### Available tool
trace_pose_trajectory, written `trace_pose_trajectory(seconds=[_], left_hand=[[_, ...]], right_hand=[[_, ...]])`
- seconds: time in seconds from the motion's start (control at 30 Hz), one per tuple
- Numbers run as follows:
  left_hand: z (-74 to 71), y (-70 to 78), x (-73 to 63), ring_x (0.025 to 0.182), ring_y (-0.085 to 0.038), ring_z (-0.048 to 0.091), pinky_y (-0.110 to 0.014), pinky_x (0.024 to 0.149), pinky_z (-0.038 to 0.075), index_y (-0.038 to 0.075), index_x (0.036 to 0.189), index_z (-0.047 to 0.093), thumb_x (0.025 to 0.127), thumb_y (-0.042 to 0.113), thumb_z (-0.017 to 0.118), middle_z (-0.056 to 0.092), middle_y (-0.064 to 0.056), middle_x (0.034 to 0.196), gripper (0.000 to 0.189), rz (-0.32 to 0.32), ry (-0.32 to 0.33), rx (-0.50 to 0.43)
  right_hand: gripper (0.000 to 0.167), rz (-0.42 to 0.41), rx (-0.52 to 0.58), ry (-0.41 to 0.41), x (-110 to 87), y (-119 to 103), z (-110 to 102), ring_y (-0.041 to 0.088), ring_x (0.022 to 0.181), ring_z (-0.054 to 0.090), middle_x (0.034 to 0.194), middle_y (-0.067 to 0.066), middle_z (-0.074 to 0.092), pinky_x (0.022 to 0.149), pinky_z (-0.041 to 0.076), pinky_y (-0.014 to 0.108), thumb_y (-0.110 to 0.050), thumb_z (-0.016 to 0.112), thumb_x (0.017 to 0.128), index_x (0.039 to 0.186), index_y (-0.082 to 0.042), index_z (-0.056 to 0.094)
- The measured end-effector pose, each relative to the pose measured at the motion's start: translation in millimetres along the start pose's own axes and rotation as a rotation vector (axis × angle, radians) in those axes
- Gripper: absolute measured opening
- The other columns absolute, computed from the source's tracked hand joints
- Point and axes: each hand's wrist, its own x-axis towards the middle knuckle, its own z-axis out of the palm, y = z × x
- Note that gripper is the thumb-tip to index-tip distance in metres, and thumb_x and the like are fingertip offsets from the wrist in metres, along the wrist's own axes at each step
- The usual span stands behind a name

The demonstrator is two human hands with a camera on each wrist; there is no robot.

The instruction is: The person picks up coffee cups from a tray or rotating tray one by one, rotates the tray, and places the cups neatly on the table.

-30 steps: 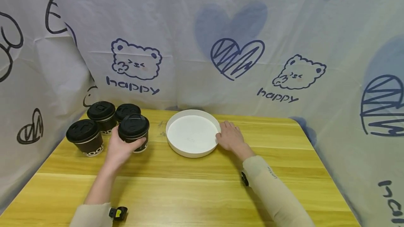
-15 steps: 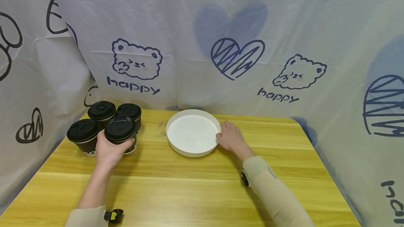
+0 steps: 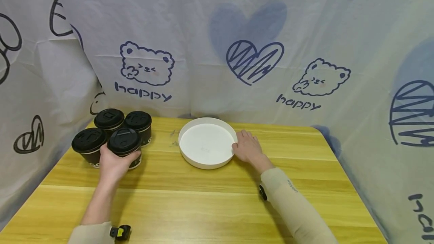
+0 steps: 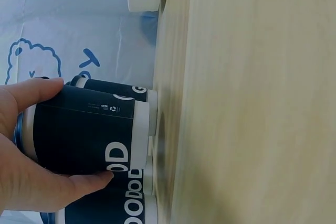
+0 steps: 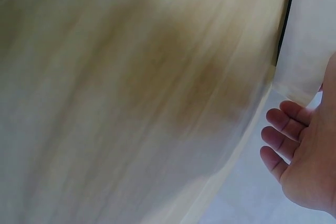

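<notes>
My left hand (image 3: 113,163) grips a black lidded paper coffee cup (image 3: 124,141), thumb and fingers on opposite sides. In the left wrist view the held cup (image 4: 86,129) is upright, its pale base close to the table; contact cannot be told. Three similar cups stand around it: one at left (image 3: 89,140), one behind (image 3: 109,119) and one at back right (image 3: 138,121). My right hand (image 3: 248,147) rests at the right rim of a round white tray (image 3: 207,165). Its loosely bent fingers (image 5: 280,142) show in the right wrist view, with the thumb by the tray's wall.
A wooden table (image 3: 190,206) lies under everything. Printed white cloth (image 3: 203,82) hangs close behind its back edge and along both sides. The tray's inside is bare, and a stretch of table separates it from the cups.
My left hand has carried the held cup left and slightly nearer, into the front of the cup group, uncovering the back right cup. The right hand and the tray have stayed put.
</notes>
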Motion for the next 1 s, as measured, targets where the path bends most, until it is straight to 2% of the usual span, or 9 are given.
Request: trace_pose_trajectory(seconds=[0.23,0.43,0.7,1.0], left_hand=[[0.3,-2.4,1.6,0.148,-0.048,0.030,-0.058,0.122,0.027,0.002,0.163,0.002,0.085,0.010,0.083,0.025,-0.032,0.163,0.112,-0.061,-0.009,-0.010],[0.7,-5.2,2.1,0.149,-0.047,0.029,-0.057,0.122,0.026,0.004,0.163,0.001,0.085,0.007,0.083,0.024,-0.031,0.163,0.114,-0.061,0.010,-0.022],[2.0,-9.5,4.4,0.148,-0.047,0.030,-0.054,0.123,0.025,-0.002,0.161,0.003,0.084,0.006,0.083,0.025,-0.033,0.162,0.112,-0.067,0.028,-0.028],[1.4,-9.3,5.1,0.149,-0.047,0.027,-0.055,0.123,0.025,-0.003,0.161,-0.002,0.086,0.005,0.080,0.021,-0.033,0.163,0.111,-0.087,0.007,-0.031]], right_hand=[[0.050,0.005,0.009,-0.013,-1.4,-1.8,-1.4,0.034,0.129,0.046,0.143,0.017,0.051,0.109,0.038,0.052,-0.030,0.045,0.105,0.144,0.001,0.049],[0.049,0.005,0.011,-0.015,-2.6,-2.1,-2.7,0.034,0.125,0.046,0.139,0.016,0.052,0.106,0.039,0.052,-0.029,0.045,0.105,0.143,0.001,0.050],[0.046,-0.011,0.007,0.004,-3.5,-2.4,-4.5,0.034,0.126,0.048,0.138,0.016,0.053,0.105,0.040,0.052,-0.028,0.046,0.103,0.138,0.002,0.053],[0.046,-0.014,0.010,0.007,-4.7,-2.3,-5.8,0.034,0.125,0.048,0.137,0.016,0.053,0.104,0.040,0.052,-0.028,0.046,0.104,0.138,0.002,0.053]])
